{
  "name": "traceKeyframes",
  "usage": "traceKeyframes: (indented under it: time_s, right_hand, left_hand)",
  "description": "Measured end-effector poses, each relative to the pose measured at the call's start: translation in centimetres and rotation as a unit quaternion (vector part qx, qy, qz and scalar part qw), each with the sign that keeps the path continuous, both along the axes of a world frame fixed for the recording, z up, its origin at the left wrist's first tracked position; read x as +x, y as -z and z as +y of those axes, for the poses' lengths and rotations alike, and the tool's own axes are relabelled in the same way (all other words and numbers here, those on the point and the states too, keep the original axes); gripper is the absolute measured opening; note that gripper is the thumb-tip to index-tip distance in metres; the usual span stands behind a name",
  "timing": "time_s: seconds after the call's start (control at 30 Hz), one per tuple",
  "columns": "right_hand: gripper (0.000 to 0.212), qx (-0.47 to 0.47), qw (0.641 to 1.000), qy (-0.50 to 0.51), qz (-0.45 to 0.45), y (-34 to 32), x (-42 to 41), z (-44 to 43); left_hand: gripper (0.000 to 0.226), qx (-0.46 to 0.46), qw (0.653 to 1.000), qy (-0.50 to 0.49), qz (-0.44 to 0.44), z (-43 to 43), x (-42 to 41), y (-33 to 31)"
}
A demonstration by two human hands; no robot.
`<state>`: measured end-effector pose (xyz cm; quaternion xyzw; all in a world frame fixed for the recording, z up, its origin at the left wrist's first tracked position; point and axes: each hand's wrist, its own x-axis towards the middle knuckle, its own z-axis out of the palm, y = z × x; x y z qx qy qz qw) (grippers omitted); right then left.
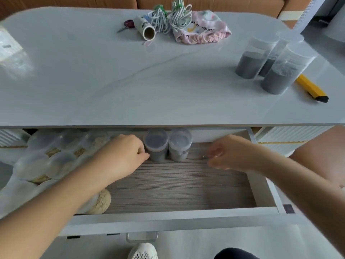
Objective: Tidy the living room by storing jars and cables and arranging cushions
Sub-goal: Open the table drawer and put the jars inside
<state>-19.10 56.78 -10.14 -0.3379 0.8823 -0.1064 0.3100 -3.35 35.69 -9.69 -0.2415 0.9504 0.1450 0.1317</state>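
Jars come first: two grey-filled drawer jars [155, 144] stand touching at the back of the open drawer [177, 186]. Their long axes are vertical, with the lids up and tucked partly under the table [112, 81] edge. Three table jars [250, 58] wait upright, well apart from them, and the cables [168, 17] lie at the far side.

The left hand [123, 156] is curled against the left jar's wall; whether it grips or only touches cannot be told. The right hand [229, 154] is blurred, loosely curled near the right jar, and seems to hold nothing.

The likely risk is tipping. These jars are tall and narrow, so a sideways nudge from either hand could knock one into the other. A jar lifted carelessly might also catch its lid on the table edge above.
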Motion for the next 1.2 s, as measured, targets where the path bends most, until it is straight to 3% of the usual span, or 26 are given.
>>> traceKeyframes:
  time_s: [0.07, 0.1, 0.17, 0.23, 0.33, 0.47, 0.63, 0.87, 1.07, 1.2]
  right_hand:
    - [0.012, -0.050, 0.996, 0.054, -0.039, -3.4, -1.0, 1.9]
    - [0.010, -0.098, 0.990, 0.098, -0.007, -5.0, -2.0, 2.6]
    - [0.007, -0.186, 0.953, 0.181, 0.155, -6.5, -4.7, 3.4]
    - [0.021, -0.237, 0.896, 0.253, 0.278, -7.0, -7.5, 3.8]
    - [0.051, -0.293, 0.840, 0.329, 0.317, -6.3, -10.2, 4.0]
    - [0.063, -0.328, 0.787, 0.397, 0.340, -5.6, -13.0, 3.7]
    - [0.074, -0.347, 0.801, 0.437, 0.218, -4.8, -15.3, 3.4]
    - [0.069, -0.344, 0.806, 0.428, 0.223, -5.2, -14.6, 3.6]
    - [0.065, -0.373, 0.853, 0.320, 0.174, -6.1, -9.2, 4.8]
    - [0.062, -0.344, 0.913, 0.191, 0.112, -6.4, -4.5, 4.2]
  left_hand:
    - [0.030, 0.049, 0.998, 0.004, 0.038, 0.6, -1.2, -2.7]
    - [0.028, 0.064, 0.995, 0.010, 0.080, 1.0, -2.6, -3.9]
    - [0.019, 0.079, 0.979, 0.028, 0.185, 2.3, -5.9, -5.6]
    - [0.002, 0.114, 0.952, 0.048, 0.279, 3.9, -10.1, -6.3]
    - [0.034, 0.153, 0.915, 0.082, 0.364, 5.5, -17.0, -6.1]
    - [0.071, 0.205, 0.903, 0.068, 0.371, 7.1, -26.2, -6.1]
    - [0.089, 0.211, 0.910, 0.081, 0.349, 9.0, -31.3, -5.6]
    - [0.081, 0.181, 0.914, 0.056, 0.358, 9.3, -32.3, -4.9]
    - [0.083, 0.260, 0.871, 0.114, 0.401, 6.1, -21.3, -4.8]
    - [0.077, 0.271, 0.881, 0.136, 0.362, 3.6, -11.2, -5.7]
